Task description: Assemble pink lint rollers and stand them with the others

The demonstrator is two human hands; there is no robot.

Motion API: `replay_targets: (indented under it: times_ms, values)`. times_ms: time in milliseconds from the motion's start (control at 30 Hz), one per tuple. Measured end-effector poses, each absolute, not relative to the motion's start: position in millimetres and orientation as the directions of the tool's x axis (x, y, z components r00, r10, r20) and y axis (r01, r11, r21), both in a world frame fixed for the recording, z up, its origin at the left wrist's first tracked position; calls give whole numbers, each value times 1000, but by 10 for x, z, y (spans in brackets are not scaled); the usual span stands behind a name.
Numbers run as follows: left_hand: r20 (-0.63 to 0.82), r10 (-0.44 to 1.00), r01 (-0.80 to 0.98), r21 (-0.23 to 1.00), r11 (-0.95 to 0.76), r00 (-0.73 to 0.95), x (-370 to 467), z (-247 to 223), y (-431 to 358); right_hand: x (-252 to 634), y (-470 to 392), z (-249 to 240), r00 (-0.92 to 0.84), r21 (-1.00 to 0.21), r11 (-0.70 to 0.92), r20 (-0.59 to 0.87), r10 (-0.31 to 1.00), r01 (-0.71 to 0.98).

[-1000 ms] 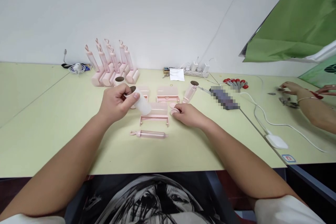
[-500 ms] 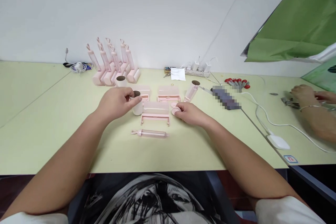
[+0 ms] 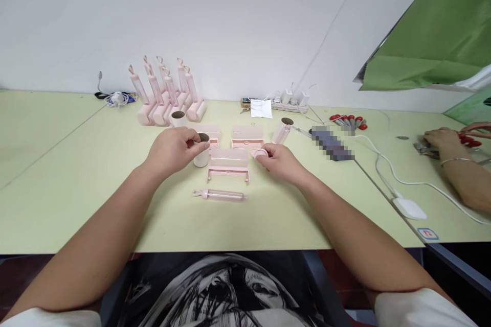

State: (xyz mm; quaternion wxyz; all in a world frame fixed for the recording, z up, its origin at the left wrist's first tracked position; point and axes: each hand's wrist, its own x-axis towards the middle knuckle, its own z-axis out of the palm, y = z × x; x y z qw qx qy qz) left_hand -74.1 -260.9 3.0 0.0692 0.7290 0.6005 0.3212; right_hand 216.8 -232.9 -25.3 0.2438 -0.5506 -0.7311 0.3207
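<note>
On the left, pink cases (image 3: pixel 197 110) stand in a cluster, clear tubes with looped ends rising upright from them. The left forearm slants up and inward from the lower left corner, and the left hand (image 3: pixel 168 150), back upward, pinches the rim of a white roll (image 3: pixel 201 157) between thumb and fingers; the roll stands nearly upright, its brown core facing up. A second roll (image 3: pixel 178 120) stands just behind that hand. Between the hands, which are apart, an open pink case (image 3: pixel 229 157) lies on the table (image 3: pixel 184 230), with a pink tube handle (image 3: pixel 223 195) lying crosswise nearer the person. Farther back is another open case (image 3: pixel 247 132). The right forearm angles inward from the lower right, its wrist low; the right hand (image 3: pixel 280 162) grips a round pink part (image 3: pixel 261 153) between thumb and curled fingers, just beside the nearer case. Behind it, a clear tube (image 3: pixel 282 134) leans near a third roll (image 3: pixel 287 121). At far right, another person's hand (image 3: pixel 441 139) is over metal pieces.
</note>
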Motion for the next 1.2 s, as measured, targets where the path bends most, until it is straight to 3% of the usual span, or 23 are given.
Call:
replay_targets:
  times_ms: [300, 467, 633, 800, 900, 1033, 1200]
  values:
    - [245, 966, 857, 475, -198, 87, -787, 129, -2669, 2163, -2318, -307, -267, -804, 206, 61, 962, 559]
    - [508, 858, 796, 485, -363, 81, -724, 141, -2744, 2134, -2366, -250, -306, -871, 189, 46, 951, 455]
    - [650, 687, 628, 395, -671, 325, -490, 12, -2849, 2077, -2470, -235, -496, -960, 99, -46, 867, 261]
    - [459, 645, 479, 434, -763, 611, -213, -132, -2956, 1974, -2663, -238, -723, -986, -20, -134, 678, 164]
    - [375, 641, 433, 503, -748, 670, -158, -151, -2976, 1939, -2732, -216, -791, -987, -50, -155, 592, 156]
    - [248, 759, 607, 475, -637, 603, -217, -66, -2955, 1955, -2702, -148, -647, -982, 1, -122, 753, 187]
    - [-34, 734, 711, 285, -643, 678, -232, -10, -2974, 1990, -2617, -85, -399, -974, -15, -107, 911, 228]
